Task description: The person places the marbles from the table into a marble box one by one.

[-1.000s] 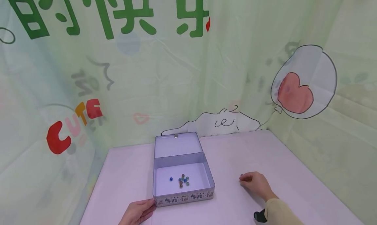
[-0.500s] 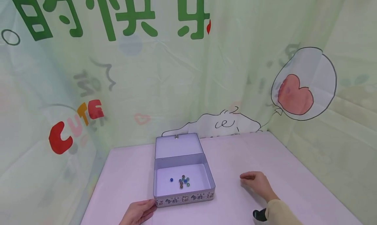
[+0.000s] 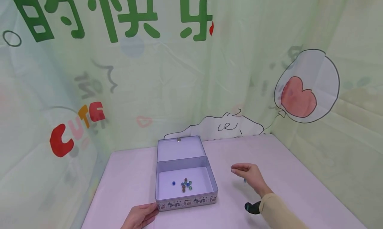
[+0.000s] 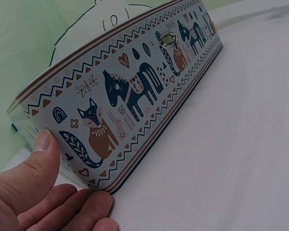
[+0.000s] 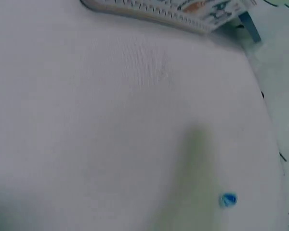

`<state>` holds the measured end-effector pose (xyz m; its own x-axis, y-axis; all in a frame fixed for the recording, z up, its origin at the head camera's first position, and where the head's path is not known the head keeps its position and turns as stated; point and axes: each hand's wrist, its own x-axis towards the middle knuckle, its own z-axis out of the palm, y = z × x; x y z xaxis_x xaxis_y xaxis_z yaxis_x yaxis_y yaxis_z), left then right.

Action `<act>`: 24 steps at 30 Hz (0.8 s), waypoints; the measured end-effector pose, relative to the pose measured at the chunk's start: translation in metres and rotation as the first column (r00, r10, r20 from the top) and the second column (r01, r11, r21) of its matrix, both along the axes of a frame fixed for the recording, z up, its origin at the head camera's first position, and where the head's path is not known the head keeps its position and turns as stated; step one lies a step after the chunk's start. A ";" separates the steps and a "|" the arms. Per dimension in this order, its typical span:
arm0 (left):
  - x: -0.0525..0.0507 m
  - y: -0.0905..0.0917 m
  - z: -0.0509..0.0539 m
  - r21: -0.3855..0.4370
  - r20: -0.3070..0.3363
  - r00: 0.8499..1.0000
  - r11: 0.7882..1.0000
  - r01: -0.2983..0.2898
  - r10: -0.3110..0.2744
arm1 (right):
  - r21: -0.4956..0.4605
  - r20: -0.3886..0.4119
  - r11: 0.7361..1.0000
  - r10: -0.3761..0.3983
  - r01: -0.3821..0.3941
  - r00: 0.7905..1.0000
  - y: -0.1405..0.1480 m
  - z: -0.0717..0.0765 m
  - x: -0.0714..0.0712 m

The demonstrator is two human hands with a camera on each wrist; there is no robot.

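A rectangular tin box point(image 3: 166, 205) with its lid point(image 3: 181, 148) folded open stands on the table. Several glass marbles point(image 3: 188, 184) lie inside, and one blue marble point(image 3: 174, 183) sits apart from that cluster. My left hand point(image 3: 138, 216) rests at the box's near left corner; in the left wrist view its thumb point(image 4: 41, 149) presses the side wall and its fingers touch the bottom corner. To the box's right, my right hand point(image 3: 250, 176) hovers above the table, thumb and fingertips together; whatever lies between them is hidden. Behind it, a blue marble point(image 5: 228, 199) lies on the tablecloth.
A white cloth covers the table point(image 3: 131, 175). Printed fabric curtains point(image 3: 179, 82) enclose its back and sides. A dark object point(image 3: 252, 208) shows at the right wrist beside the sleeve point(image 3: 273, 207).
My right hand has risen from the table and moved left toward the box, uncovering the blue marble on the cloth. The left hand and the box have stayed put.
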<state>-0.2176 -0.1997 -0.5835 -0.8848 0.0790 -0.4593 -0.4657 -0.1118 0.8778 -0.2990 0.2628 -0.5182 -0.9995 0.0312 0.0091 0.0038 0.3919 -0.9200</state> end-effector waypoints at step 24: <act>0.002 0.000 0.003 -0.001 0.003 1.000 1.000 0.013 -0.013 | -0.098 -0.041 0.980 0.167 -0.171 0.985 -0.129 0.012 -0.023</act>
